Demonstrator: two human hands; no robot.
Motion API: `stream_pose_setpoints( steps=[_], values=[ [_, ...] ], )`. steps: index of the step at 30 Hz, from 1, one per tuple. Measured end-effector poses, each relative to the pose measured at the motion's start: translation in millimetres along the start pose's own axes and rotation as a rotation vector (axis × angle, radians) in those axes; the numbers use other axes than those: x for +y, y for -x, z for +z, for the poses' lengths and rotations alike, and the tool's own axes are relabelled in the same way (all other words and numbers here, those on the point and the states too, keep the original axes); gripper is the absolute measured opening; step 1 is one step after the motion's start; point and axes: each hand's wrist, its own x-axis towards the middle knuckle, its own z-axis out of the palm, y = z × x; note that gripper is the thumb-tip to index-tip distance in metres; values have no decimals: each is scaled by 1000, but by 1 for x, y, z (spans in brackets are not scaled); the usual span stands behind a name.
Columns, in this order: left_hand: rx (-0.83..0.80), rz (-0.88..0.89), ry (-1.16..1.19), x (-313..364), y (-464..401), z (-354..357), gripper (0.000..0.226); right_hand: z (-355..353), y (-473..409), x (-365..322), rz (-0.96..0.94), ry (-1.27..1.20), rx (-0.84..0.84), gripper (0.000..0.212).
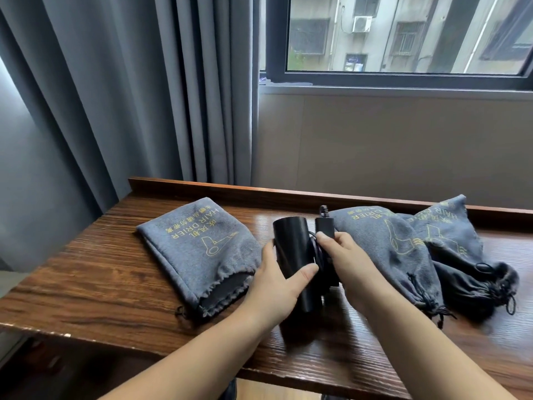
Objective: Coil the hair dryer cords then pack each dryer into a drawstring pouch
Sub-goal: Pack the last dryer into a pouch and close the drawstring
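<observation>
Both hands grip a black cylindrical hair dryer (291, 255): left hand (277, 287) around its barrel, right hand (343, 258) pinching its bundled black cord (318, 249). Two grey drawstring pouches (432, 255) look filled; one flat grey pouch (199, 249) waits on the wooden counter (86, 284).

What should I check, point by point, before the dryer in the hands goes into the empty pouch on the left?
1. Left hand has a grip on the dryer barrel: ok.
2. Right hand holds the plug block and cord against the dryer: ok.
3. Cord fully coiled, no loose tail: cannot tell, the hands hide most of it.
4. Left pouch lies flat with its mouth open toward the person: ok.
5. Left pouch's drawstring clear of the opening: ok, it lies beside the mouth.
6. Two filled pouches at the right are drawn shut: ok.
</observation>
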Motion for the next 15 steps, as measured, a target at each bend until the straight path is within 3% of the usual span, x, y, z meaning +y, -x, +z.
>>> stream_pose_setpoints(
  steps=[8, 15],
  values=[
    [-11, 112, 167, 4, -1, -14, 64, -3, 12, -25, -93, -173, -183, 28],
    [-122, 113, 345, 2, -6, -29, 62, 7, 26, -35, -121, -302, -346, 34]
  ],
)
